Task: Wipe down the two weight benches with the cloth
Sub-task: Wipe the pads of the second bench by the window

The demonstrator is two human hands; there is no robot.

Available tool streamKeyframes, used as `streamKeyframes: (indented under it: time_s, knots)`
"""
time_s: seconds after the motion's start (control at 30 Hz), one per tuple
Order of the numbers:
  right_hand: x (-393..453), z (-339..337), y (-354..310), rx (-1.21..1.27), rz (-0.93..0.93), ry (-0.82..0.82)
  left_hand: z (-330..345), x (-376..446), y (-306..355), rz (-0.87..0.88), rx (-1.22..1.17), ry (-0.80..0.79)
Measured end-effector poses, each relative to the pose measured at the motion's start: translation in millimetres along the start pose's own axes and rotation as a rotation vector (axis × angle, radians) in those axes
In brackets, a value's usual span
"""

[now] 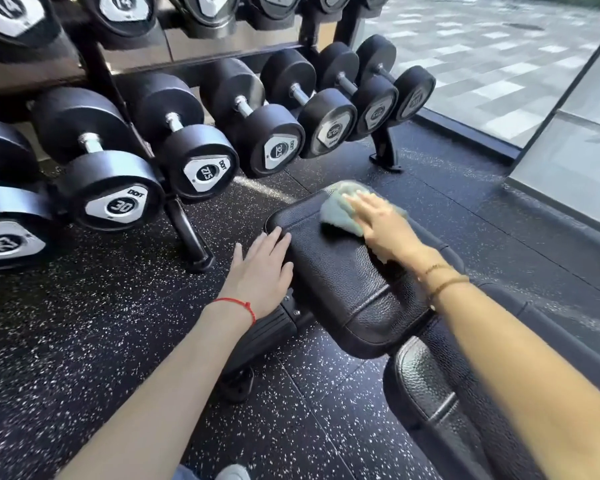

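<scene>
Green cloth [340,211] on black bench pad [336,271], far end, pressed flat under right hand [383,226] (fingers straight). Left hand [260,271] open, resting on pad's left edge. Dumbbell rack [187,230] beside, 30 [113,206] lowest tier.

The dumbbells on the rack carry silver end plates with numbers. On the lower shelf, one plate [115,205] reads "DOT" and "30". Its neighbour [207,173] toward the right end reads "DOT" and "27.5", and the next [280,150] reads "DOT" and "32.5". On the upper shelf, two plates [9,10] [124,3] each read "14". The other plates are too blurred to read.
</scene>
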State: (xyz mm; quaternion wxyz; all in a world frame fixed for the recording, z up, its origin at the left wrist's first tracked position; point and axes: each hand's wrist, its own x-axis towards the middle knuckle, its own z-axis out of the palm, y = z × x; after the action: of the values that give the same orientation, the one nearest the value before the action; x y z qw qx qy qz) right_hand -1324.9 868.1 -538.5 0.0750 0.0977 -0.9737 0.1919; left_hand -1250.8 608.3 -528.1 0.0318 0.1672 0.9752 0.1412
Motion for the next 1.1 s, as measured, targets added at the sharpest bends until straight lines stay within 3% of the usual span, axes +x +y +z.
streamKeyframes:
  time_s: [0.1, 0.27, 0.37, 0.47, 0.63, 0.7, 0.87, 1.1]
  knots:
    - [18.2, 3.1, -13.3, -0.044, 0.082, 0.020, 1.2, -1.7, 1.8, -0.010, -0.014, -0.005]
    - [-74.6, 2.8, -54.7, 0.062, -0.203, -0.072, 0.1, -0.5, 5.9, -0.027, -0.010, -0.005]
    - [-135.6, -9.7, -64.1, 0.074, -0.264, -0.072, -0.2, 0.1, 8.4, -0.038, -0.024, 0.007]
    - [-155.2, -23.0, -37.2, 0.074, -0.168, -0.019, 0.7, -1.9, 14.4, -0.016, -0.019, 0.006]
    - [-95.8, -32.5, 9.7, 0.008, 0.213, 0.084, 0.8, -7.1, 24.7, 0.034, -0.009, 0.000]
    - [-86.7, -25.8, 0.9, -0.013, 0.210, 0.084, 2.1, -8.5, 28.1, 0.033, -0.006, -0.014]
    - [-152.9, -19.7, -35.2, 0.051, -0.099, -0.007, 6.6, -6.6, 33.1, 0.026, 0.019, -0.013]
    - [-127.0, -34.7, 10.4, 0.022, 0.213, 0.094, 6.4, -4.1, 28.9, 0.046, 0.011, -0.016]
